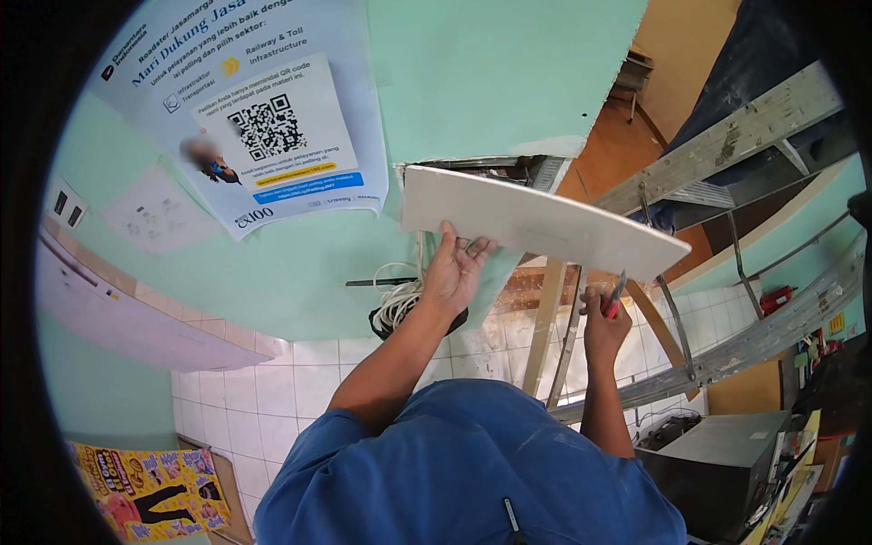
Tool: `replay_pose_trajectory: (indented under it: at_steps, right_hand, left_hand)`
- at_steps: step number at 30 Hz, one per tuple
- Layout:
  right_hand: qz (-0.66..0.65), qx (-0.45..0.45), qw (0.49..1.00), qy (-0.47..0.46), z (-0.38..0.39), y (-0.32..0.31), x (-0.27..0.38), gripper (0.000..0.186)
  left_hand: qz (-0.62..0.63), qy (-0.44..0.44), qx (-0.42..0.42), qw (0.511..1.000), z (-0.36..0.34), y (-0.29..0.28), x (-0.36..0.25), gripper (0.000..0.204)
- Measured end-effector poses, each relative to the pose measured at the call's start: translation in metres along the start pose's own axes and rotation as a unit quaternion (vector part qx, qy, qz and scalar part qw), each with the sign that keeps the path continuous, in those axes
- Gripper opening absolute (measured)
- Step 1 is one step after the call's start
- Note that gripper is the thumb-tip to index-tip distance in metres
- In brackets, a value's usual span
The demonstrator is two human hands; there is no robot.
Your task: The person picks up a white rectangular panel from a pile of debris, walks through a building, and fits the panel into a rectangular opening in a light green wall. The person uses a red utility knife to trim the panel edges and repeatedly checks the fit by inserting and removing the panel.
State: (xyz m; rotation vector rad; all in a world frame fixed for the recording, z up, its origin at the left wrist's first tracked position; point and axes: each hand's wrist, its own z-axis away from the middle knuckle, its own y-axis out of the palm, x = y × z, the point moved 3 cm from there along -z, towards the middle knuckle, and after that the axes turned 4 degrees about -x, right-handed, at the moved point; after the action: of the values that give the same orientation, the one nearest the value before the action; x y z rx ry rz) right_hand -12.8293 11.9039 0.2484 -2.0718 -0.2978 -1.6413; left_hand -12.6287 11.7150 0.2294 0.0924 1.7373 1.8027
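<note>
A long off-white board [545, 222], tapering toward its right end, spans the wall in front of me below a gap in the green panel. My left hand [457, 271] grips its lower edge near the left end, thumb up against the near face and fingers curled. Below the right part of the board, my right hand [603, 327] is closed around a utility knife [614, 302] with a red handle. Its blade points up, close to the board's lower edge. The board hides part of the opening [495, 171] behind it.
A paint-spattered ladder [736, 136] stands at the right. Coiled white cable [397, 304] hangs behind my left forearm. Wooden strips [545, 322] lean below the board. A poster [263, 118] covers the upper left wall; a dark box-shaped device [718, 463] sits lower right.
</note>
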Motion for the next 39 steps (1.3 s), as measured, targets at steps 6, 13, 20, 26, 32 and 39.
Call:
replay_pose_trajectory:
  at_steps: [6,13,20,26,32,39]
  right_hand:
    - [-0.364,0.026,0.916,0.166,-0.027,0.045,0.006,0.055]
    - [-0.424,0.025,0.892,0.157,-0.063,0.07,0.014,0.036]
    - [-0.511,0.106,0.852,0.051,-0.091,0.075,0.025,0.022]
    - [-0.519,0.149,0.841,0.029,-0.112,0.079,0.019,0.022]
    - [-0.501,0.165,0.847,0.072,-0.12,0.092,-0.005,0.016]
    - [-0.439,0.171,0.877,0.096,-0.125,0.1,-0.018,0.02]
  left_hand:
    - [0.078,-0.014,0.013,0.997,-0.005,0.012,0.002,0.045]
    - [0.069,-0.053,0.076,0.993,-0.005,0.014,-0.002,0.046]
    - [-0.061,-0.086,0.107,0.989,-0.013,0.013,-0.001,0.054]
    - [-0.268,-0.037,0.031,0.962,-0.022,0.018,-0.004,0.058]
    - [-0.395,0.025,-0.012,0.918,-0.022,0.018,-0.016,0.061]
    - [-0.424,0.051,-0.034,0.903,-0.024,0.014,-0.018,0.059]
